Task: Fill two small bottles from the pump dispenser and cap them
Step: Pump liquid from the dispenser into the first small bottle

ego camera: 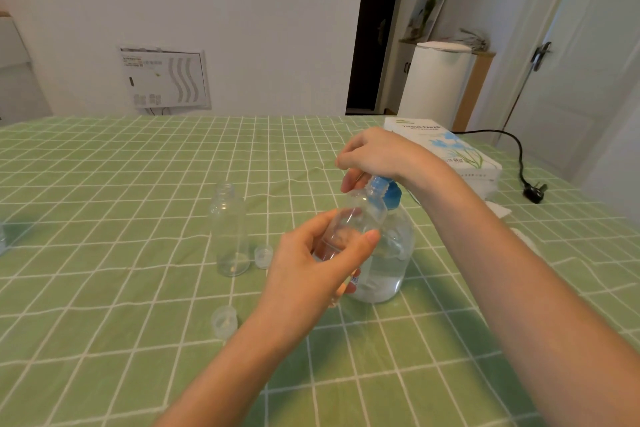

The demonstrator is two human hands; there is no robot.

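Your left hand [311,263] grips the small clear plastic bottle [356,222] at the clear pump dispenser's [388,253] 10 o'clock, your right hand [377,152] curled over its blue pump head [389,192]: first fill, so next press steadily, mouth under spout.

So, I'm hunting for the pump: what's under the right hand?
The blue pump of the dispenser shows beneath the right hand. The left hand tilts a bottle up to it. The hand covers the pump's top; its spout cannot be made out.
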